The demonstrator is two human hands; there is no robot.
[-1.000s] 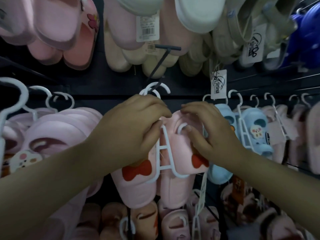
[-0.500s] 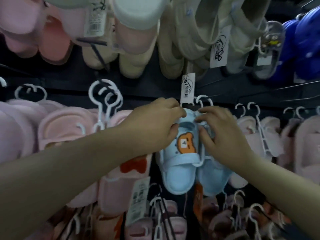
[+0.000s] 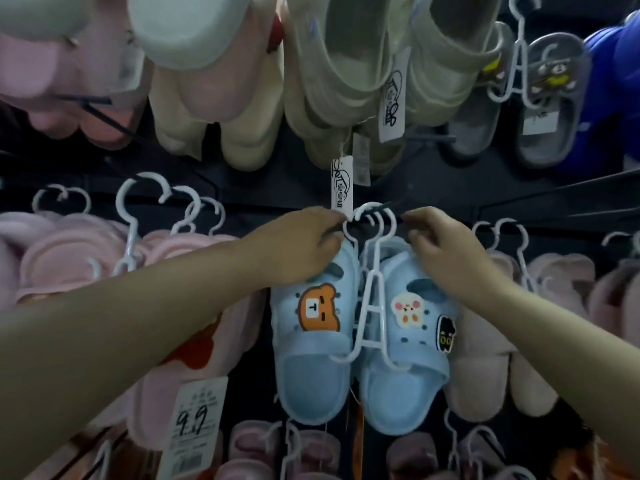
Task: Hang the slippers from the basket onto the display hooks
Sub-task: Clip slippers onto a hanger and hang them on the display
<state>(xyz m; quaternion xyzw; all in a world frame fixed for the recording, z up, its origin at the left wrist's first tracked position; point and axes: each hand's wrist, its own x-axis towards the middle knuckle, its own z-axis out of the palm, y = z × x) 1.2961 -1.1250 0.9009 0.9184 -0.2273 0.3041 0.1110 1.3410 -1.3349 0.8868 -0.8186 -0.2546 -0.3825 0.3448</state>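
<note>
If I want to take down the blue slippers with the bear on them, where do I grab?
Probably the white hanger, at the narrow neck just under its hook. Reach from the front and pinch it from both sides: the neck stands clear between the two blue slippers, so lifting there should free the hook.

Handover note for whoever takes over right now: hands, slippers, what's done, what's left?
Left hand: pinches the white plastic hanger by its hook.
Right hand: curled on the light blue rubber slippers at the heel.
Hanger looks looped over the dark metal display hook.
Done: this pair seems hung.
Left: release, fetch the next pair; basket not in view.
</note>
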